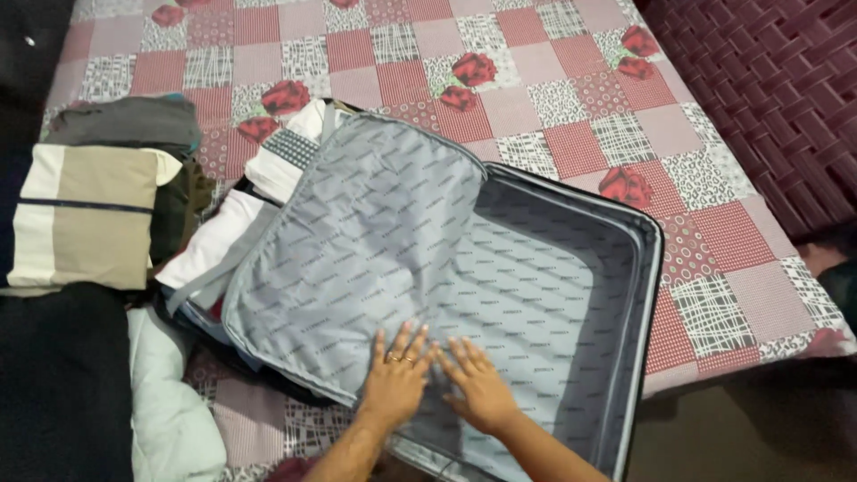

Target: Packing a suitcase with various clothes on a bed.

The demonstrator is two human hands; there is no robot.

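Two hands press flat on a grey lining panel (pixel 357 259) inside one open suitcase (pixel 644 295): the left hand (pixel 395 379) and right hand (pixel 479 386) lie side by side, fingers spread, gripping nothing. Just beyond and left of them, the panel covers white folded clothes (pixel 228 232). Further left sits one stack of folded garments (pixel 89 214). Loose fabric could likely bunch under the panel if it shifts on the patchwork bedspread (pixel 553 80).

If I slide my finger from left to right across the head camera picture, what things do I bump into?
Striped folded cloth → white folded clothes → grey divider flap → left hand → right hand → suitcase rim → maroon woven mat.
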